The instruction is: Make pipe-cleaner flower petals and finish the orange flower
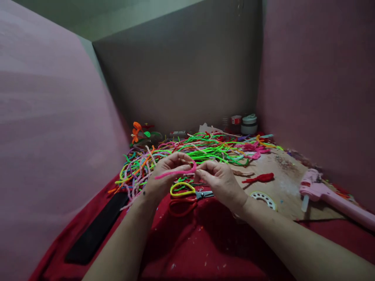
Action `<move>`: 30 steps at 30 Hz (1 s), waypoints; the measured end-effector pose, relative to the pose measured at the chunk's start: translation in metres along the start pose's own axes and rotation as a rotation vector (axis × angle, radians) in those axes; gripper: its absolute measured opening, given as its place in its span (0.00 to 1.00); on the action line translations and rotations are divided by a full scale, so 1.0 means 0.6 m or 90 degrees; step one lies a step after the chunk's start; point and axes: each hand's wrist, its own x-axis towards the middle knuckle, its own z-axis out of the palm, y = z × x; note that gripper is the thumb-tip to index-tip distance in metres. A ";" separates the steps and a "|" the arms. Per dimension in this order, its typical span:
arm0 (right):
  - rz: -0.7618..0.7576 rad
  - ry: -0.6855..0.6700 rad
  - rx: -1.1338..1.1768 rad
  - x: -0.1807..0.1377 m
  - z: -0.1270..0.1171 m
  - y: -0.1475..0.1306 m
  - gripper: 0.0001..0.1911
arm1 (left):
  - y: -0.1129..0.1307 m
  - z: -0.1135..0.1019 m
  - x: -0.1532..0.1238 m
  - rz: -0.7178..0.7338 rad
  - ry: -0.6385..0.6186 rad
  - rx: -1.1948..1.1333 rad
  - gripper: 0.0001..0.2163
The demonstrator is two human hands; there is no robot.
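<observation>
Both hands meet over a red cloth (205, 242) and pinch one pink pipe cleaner (175, 173). My left hand (164, 171) grips its left part, where a straight end sticks out toward the left. My right hand (219, 181) pinches the other end, and the stem curls into a small loop between the fingertips. Just below the hands lie scissors (187, 195) with one yellow and one red handle loop, blades pointing right.
A big tangle of coloured pipe cleaners (199, 150) fills the space behind the hands. To the right a cardboard sheet (281, 183) carries a red fuzzy piece (259, 178), a white ring (263, 198) and a pink glue gun (328, 195). Jars (249, 124) stand at the back; a black strip (96, 230) lies left.
</observation>
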 end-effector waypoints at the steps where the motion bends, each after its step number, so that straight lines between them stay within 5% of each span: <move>1: 0.029 -0.004 0.057 0.001 -0.001 -0.001 0.07 | 0.005 0.000 -0.002 0.031 -0.001 0.049 0.08; 8: 0.109 -0.040 0.210 0.004 -0.001 0.000 0.07 | 0.009 -0.002 -0.005 0.177 -0.046 0.293 0.05; 13: 0.085 -0.006 0.084 -0.001 0.001 -0.001 0.08 | -0.004 0.005 -0.005 0.056 0.009 0.269 0.06; 16: 0.000 0.038 -0.084 -0.004 0.001 0.001 0.08 | -0.004 0.014 -0.005 -0.057 -0.020 0.179 0.08; 19: -0.057 0.063 -0.155 -0.004 0.001 0.004 0.07 | -0.006 0.020 -0.003 -0.074 -0.033 0.099 0.08; 22: -0.026 0.060 -0.089 0.000 0.003 0.004 0.07 | -0.015 0.021 0.000 -0.042 -0.027 0.058 0.07; 30: 0.250 -0.032 0.281 0.015 -0.001 0.011 0.06 | -0.014 0.027 0.000 0.022 0.101 0.162 0.06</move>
